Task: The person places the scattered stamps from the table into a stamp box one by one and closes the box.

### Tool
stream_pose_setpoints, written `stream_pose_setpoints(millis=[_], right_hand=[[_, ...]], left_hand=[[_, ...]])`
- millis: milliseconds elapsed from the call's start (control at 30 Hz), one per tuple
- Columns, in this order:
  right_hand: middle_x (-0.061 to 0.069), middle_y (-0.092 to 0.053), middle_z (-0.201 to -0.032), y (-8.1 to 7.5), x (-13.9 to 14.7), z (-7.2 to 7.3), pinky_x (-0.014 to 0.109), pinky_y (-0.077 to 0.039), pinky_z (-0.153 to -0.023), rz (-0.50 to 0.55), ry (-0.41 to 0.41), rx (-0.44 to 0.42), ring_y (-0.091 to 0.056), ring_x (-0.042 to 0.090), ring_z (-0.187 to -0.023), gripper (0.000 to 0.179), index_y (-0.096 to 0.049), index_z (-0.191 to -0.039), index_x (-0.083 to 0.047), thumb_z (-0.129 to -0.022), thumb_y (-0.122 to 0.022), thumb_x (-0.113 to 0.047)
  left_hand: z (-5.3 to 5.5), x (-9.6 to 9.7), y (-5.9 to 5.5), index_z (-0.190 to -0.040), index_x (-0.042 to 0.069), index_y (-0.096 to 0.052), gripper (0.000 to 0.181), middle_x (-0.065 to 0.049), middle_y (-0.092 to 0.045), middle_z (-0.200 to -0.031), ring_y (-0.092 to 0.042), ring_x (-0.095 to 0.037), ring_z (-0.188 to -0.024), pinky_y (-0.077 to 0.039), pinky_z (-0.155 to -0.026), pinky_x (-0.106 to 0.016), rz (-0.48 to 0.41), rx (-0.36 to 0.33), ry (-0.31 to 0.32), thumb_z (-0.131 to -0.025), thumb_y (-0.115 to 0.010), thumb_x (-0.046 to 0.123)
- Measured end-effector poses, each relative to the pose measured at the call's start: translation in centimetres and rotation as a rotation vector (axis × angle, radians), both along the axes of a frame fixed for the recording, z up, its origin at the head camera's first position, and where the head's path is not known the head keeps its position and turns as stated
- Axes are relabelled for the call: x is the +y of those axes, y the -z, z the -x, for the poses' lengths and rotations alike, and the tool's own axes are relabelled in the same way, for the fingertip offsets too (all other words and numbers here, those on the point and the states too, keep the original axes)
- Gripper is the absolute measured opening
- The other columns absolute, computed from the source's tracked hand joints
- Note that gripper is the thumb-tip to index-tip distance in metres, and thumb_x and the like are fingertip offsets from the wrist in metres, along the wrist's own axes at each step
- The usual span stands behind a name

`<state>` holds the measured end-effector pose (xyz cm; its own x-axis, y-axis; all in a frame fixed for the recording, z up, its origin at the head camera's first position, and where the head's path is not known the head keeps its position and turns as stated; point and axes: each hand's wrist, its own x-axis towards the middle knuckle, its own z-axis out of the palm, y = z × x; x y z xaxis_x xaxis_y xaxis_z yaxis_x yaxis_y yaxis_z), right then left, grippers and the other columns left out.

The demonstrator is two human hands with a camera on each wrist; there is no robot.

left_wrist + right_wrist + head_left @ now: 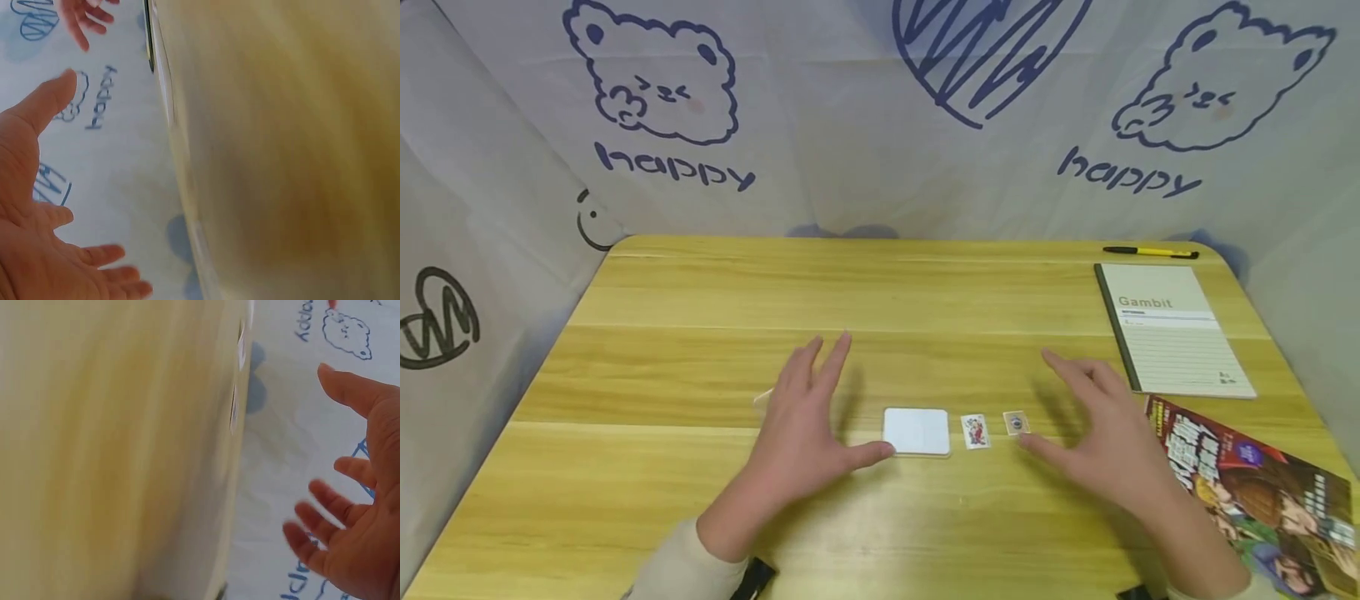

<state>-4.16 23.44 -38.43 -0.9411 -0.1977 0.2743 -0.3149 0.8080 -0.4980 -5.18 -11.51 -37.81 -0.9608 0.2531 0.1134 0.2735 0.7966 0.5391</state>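
Note:
My left hand point(801, 433) is held over the table with its fingers spread, its thumb tip at the left edge of a white rounded rectangular piece point(916, 432). Whether the thumb touches it, I cannot tell. To the right of that piece lies a tiny playing card point(976, 432) with a red and dark figure. Beyond it is a smaller tan-bordered card point(1017, 422) with a dark round mark. My right hand point(1108, 437) has its fingers apart, the thumb close by this card. Both wrist views show the left hand point(37, 206) and the right hand point(356, 506) holding nothing.
On the right side of the wooden table point(880, 525) lie a Gambit notebook point(1176, 333), a yellow and black pen point(1150, 252) and a colourful comic magazine point(1262, 500). A thin white strip point(762, 398) shows beside the left hand. White cloth point(850, 167) with drawings hangs behind.

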Motion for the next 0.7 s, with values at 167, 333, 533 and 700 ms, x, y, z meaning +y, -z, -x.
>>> stream_pose_setpoints(millis=[167,333,533,700], right_hand=[[0.0,-0.053,-0.081,0.5,-1.2,0.0,0.03,-0.045,-0.062,0.186,-0.091,-0.048,-0.047,0.012,-0.068,0.079,-0.059,-0.14,-0.017,-0.07,-0.094,-0.027],[-0.003,-0.029,-0.065,1.0,-1.8,0.2,0.027,-0.038,-0.056,0.357,-0.102,-0.191,-0.027,0.007,-0.052,0.063,-0.065,-0.129,-0.015,-0.072,-0.092,-0.024],[-0.006,-0.024,-0.064,2.2,-2.4,0.6,0.03,-0.045,-0.065,0.473,-0.158,-0.328,-0.028,0.007,-0.052,0.063,-0.064,-0.128,-0.01,-0.072,-0.091,-0.011],[-0.011,-0.026,-0.059,3.1,-2.8,1.0,0.032,-0.047,-0.073,0.414,-0.177,-0.346,-0.028,0.003,-0.05,0.059,-0.066,-0.124,-0.011,-0.071,-0.091,-0.01]], left_hand=[[-0.3,1.1,0.4,-0.16,0.025,-0.025,0.118,-0.013,-0.046,-0.143,-0.045,-0.031,-0.127,-0.043,-0.098,-0.05,-0.216,-0.081,0.058,-0.066,-0.092,0.047],[0.0,1.6,1.0,-0.155,0.012,-0.037,0.11,-0.008,-0.058,-0.112,-0.054,-0.025,-0.098,-0.047,-0.081,-0.04,-0.315,-0.125,0.09,-0.064,-0.096,0.035],[0.3,2.0,1.7,-0.15,0.007,-0.042,0.103,-0.008,-0.052,-0.078,-0.04,-0.011,-0.064,-0.041,-0.06,-0.03,-0.316,-0.204,0.127,-0.065,-0.095,0.026],[0.9,2.0,2.5,-0.147,0.007,-0.045,0.094,-0.004,-0.048,-0.069,-0.035,-0.007,-0.057,-0.038,-0.054,-0.027,-0.335,-0.275,0.139,-0.067,-0.093,0.016]])
